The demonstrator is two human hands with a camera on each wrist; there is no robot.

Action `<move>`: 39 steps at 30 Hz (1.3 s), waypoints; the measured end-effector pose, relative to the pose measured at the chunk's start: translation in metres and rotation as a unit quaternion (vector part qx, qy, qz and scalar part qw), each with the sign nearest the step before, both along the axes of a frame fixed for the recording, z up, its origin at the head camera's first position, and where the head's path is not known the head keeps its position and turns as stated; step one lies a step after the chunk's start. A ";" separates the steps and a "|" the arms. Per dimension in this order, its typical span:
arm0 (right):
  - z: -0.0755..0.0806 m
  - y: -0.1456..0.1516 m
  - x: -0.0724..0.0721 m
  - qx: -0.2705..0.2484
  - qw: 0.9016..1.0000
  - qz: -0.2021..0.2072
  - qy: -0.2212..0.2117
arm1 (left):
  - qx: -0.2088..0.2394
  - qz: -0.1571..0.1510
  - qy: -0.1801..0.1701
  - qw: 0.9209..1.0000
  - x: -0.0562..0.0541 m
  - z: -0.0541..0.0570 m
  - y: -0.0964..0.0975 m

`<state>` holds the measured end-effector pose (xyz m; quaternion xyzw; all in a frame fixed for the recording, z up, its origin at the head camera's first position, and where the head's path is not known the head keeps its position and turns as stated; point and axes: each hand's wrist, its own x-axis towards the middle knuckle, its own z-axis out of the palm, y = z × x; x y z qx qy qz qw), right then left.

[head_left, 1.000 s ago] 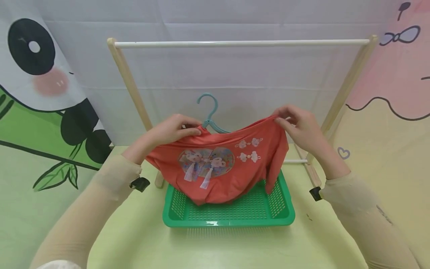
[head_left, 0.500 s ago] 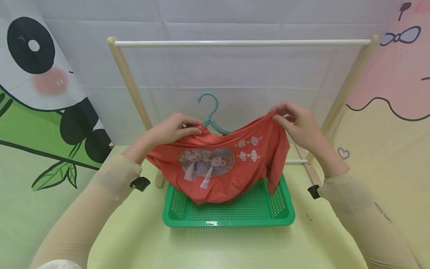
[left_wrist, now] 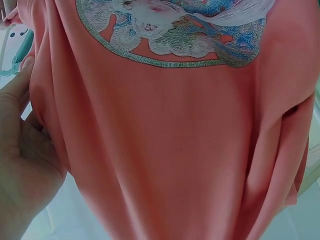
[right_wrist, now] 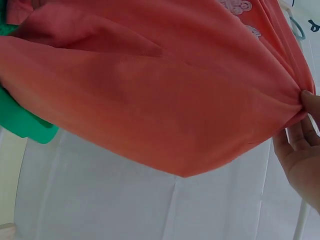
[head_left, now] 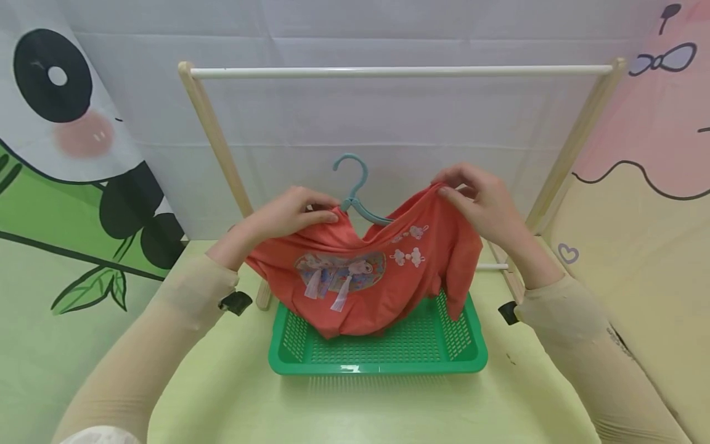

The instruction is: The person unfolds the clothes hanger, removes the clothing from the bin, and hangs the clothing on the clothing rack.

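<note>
A coral-red shirt (head_left: 360,314) with a round embroidered patch, white tassels and pale flower-shaped fastenings hangs between my hands. My left hand (head_left: 288,213) pinches its neckline between thumb and fingers, right beside the neck of a blue-green hanger (head_left: 357,179). The hanger's hook points up, one arm slopes right into the neck opening, and the rest is hidden by cloth and hand. My right hand (head_left: 479,197) pinches the shirt at the shoulder, a sleeve drooping below it. In the right wrist view the thumb and fingers grip a gathered fold of the shirt (right_wrist: 175,110).
Beneath the shirt a green plastic basket (head_left: 377,369) stands on the pale yellow-green table (head_left: 383,410). Behind it rises a garment rack with a white rail (head_left: 399,72) and wooden posts (head_left: 574,142). Printed cloth backdrops surround the table.
My right hand has moved left and slightly up with the shoulder cloth, so the neckline sags deeper. The hanger has shifted a little right and more of its arm shows.
</note>
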<state>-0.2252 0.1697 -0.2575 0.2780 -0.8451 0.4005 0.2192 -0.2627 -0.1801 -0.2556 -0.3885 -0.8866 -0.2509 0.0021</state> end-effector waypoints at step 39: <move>-0.003 -0.055 -0.013 -0.002 0.997 0.046 -0.069 | 0.028 0.024 0.044 0.998 0.004 0.004 0.011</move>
